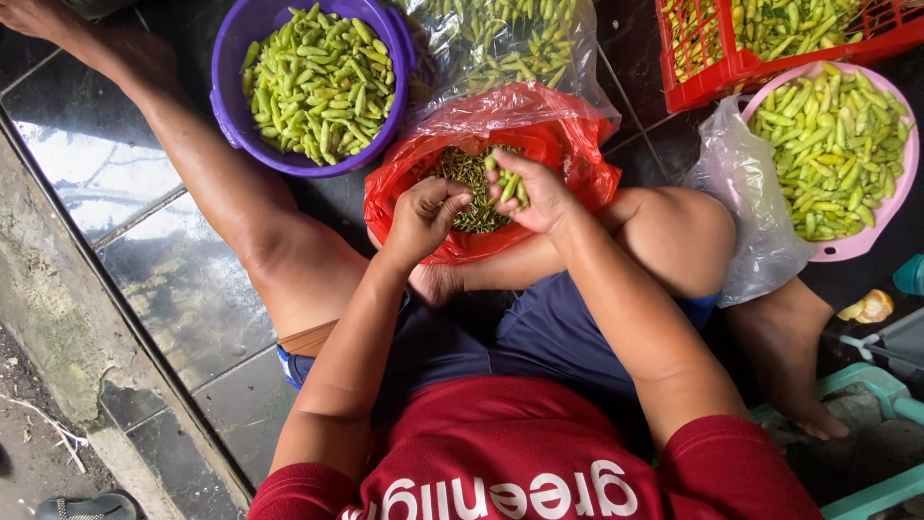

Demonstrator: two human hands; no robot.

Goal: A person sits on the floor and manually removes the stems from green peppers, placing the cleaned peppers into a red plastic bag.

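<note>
Person sits on the dark tiled floor [144, 250], legs spread, containers ringed around the knees.

Largest to smallest:
- Purple tub [231, 87], far side of the floor off the left knee, heaped with green chillies.
- Clear plastic bag [577, 48] next to it, more green chillies inside.
- Red crate [712, 72], far right corner, also chillies.
- Pink bowl [881, 217] just beside the crate, lined with a thin plastic sheet, full of chillies.
- Red plastic bag [577, 144] between the legs, mouth open, holds a dark pile of stems [467, 188].
- Right hand [529, 193] over the red bag, closed around a small bunch of green chillies [508, 183].
- Left hand [423, 217] touching it, thumb and fingertips pinched together on something small at the bunch; can't tell if it's a stem or a whole pod.

Step in hand, my read: destemming. Stem gets plucked over the red bag so the waste falls onto the pile.

Next move likely calls for: left pinch pulls clear and lets go over the bag, right keeps its grip on the rest, and the cleaned pod goes to one of the tubs. Which tub takes the finished ones, can't tell.
</note>
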